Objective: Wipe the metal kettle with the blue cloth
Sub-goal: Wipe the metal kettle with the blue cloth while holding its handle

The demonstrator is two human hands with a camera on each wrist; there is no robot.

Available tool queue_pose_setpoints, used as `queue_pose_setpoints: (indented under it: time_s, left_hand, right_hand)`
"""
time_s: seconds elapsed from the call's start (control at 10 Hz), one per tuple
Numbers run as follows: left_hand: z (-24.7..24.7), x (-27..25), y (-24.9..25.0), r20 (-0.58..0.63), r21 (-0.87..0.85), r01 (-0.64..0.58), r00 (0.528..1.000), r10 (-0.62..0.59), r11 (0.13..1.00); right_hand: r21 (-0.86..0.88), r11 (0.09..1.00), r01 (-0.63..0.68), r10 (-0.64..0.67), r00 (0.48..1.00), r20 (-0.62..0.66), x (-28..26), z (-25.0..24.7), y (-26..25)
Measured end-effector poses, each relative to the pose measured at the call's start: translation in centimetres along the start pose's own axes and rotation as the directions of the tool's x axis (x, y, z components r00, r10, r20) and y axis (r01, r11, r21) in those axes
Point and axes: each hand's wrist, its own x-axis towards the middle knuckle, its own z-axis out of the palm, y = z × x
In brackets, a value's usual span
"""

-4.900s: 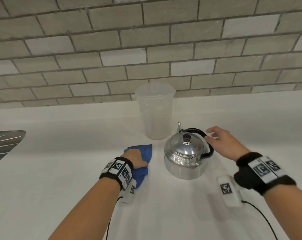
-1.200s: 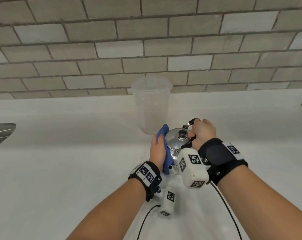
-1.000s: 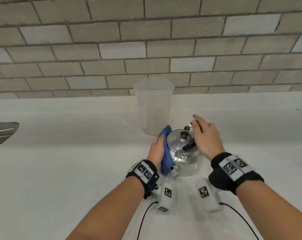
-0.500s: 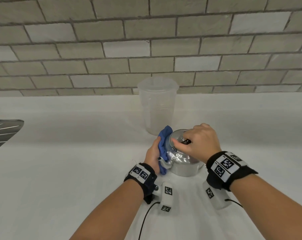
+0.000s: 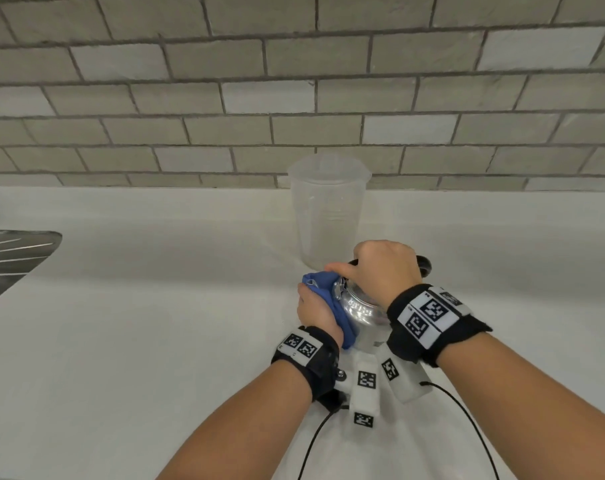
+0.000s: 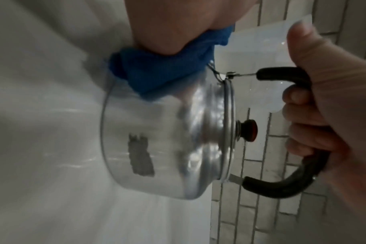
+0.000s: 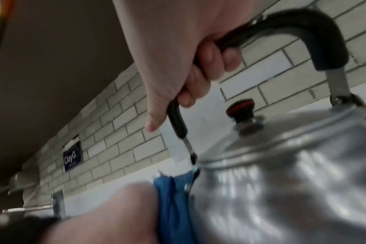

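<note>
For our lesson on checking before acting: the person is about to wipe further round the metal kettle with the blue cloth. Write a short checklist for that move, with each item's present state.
1. Right hand grips the black handle, fingers curled round it: ok.
2. Left hand presses the blue cloth against the kettle wall: ok.
3. Kettle base flat on the white counter: cannot tell, hands hide it and the wrist views blur.
4. Lid seated, its knob in place: ok.
5. Clear plastic cup stands apart behind the kettle: ok, though close.
6. Dull grey patch on the kettle wall wiped off: not ok.
</note>
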Motion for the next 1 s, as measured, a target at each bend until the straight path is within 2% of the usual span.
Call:
queue_pose_setpoints:
  time_s: [0.1,0.2,0.3,0.4,0.5,0.6,0.7,0.8,0.9,1.0]
  left_hand:
    - [1.1,2.6,0.2,-0.097,-0.273,0.085,0.988,-0.116,0.958]
    - [1.2,2.1,1.4,-0.175,-0.349,0.098,0.970,-0.167,0.932]
    - [1.3,1.6,1.9,-0.183,-0.336,0.082,0.972,-0.150,0.938]
    - [1.6,1.9,2.1,-0.140,-0.358,0.075,0.981,-0.133,0.931]
    - [1.8,1.6,1.6,-0.081,-0.314,0.027,0.995,-0.055,0.949]
    - [1.8,0.7,1.1,0.020,-0.223,-0.018,1.000,0.023,0.975]
    - [1.9,-0.7,1.0,0.074,-0.035,-0.088,0.993,0.090,0.996]
    - [1.6,-2.3,0.0,0.121,0.185,-0.204,0.976,0.183,0.961]
    - [0.5,-3.6,-0.6,0.213,0.234,-0.238,0.958,0.189,0.943]
    - [-1.1,-4.6,-0.4,0.276,0.142,-0.129,0.957,0.086,0.981]
  right_hand:
    - [0.271,0.959,0.080,-0.123,0.982,0.145,0.2,-1.2,2.1]
    - [0.340,0.925,0.171,-0.252,0.945,0.209,0.1,-2.1,5.2]
    - [0.421,0.902,0.091,-0.235,0.923,0.305,-0.5,-2.2,7.7]
    - [0.413,0.908,0.078,-0.206,0.939,0.274,-1.3,-1.4,7.9]
    - [0.341,0.935,0.096,-0.154,0.977,0.145,-1.4,-0.8,6.7]
    - [0.286,0.957,0.058,-0.082,0.994,0.074,-1.2,-0.3,5.7]
    - [0.278,0.961,-0.012,-0.006,0.998,0.062,-0.9,0.1,5.0]
    - [0.287,0.954,-0.081,0.064,0.996,0.068,-0.7,0.3,4.7]
    - [0.305,0.945,-0.120,0.099,0.992,0.082,-0.6,0.5,4.6]
    - [0.316,0.939,-0.135,0.107,0.989,0.103,-0.4,0.4,4.6]
